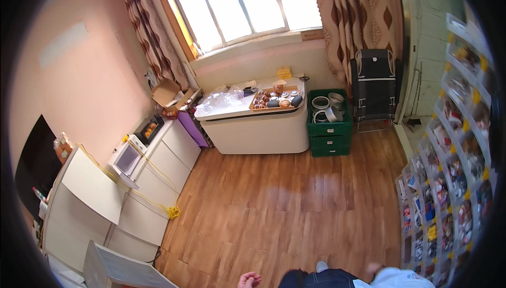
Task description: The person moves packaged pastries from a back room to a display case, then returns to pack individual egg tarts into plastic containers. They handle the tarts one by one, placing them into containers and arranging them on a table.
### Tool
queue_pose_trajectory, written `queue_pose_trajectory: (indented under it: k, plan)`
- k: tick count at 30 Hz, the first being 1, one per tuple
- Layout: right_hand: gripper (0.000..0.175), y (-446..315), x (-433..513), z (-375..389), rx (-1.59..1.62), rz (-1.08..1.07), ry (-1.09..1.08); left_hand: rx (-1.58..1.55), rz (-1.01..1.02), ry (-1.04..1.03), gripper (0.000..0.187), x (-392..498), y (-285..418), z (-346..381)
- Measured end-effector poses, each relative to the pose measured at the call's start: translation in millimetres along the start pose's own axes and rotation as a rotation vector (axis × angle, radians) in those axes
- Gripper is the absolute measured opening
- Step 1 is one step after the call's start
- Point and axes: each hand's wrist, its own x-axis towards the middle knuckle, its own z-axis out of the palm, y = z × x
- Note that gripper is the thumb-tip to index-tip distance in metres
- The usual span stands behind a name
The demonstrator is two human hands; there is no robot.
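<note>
At the bottom edge, my left hand [250,279] hangs above the wood floor with its fingers loosely curled. Nothing shows in it. My right hand [374,267] is blurred beside my white sleeve [403,278], and I cannot tell how its fingers stand. Dark trousers [322,279] and the tip of one shoe [322,266] show between the hands. Farther ahead, under the window, a white counter [257,136] carries a shallow box [272,109] of brown and dark rounded pieces. Clear plastic wrapping [221,100] lies beside that box.
Green crates [330,143] with metal rings [334,114] stand right of the counter, near a folded black chair [374,84]. Clear stacked bins [442,193] line the right side. White cabinets [134,217] run along the left, with a yellow cord [173,211] trailing onto the wood floor [276,209].
</note>
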Motion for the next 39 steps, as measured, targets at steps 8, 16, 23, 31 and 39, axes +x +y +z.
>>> queue_pose_trajectory:
  k: [8, 16, 23, 31, 39]
  plan:
    - [0.020, -255, 180, -461, 0.699, -0.432, 0.792, -0.101, -0.081, 0.097, 0.022, 207, 19, 33]
    - [0.023, -341, 231, -536, 0.671, -0.516, 0.343, 0.098, 0.032, -0.012, 0.020, 486, 153, 134]
    - [0.026, -324, 313, -575, 1.093, -0.161, 0.127, 0.166, 0.107, -0.251, 0.020, 647, 226, 238]
    - [0.040, -468, 370, -822, 0.538, -0.632, -0.181, 0.896, 0.563, 0.054, 0.039, 797, 302, 278]
    - [0.033, -574, 382, -974, 0.656, -0.737, 0.032, 1.087, 0.542, 0.126, 0.083, 990, 366, 317]
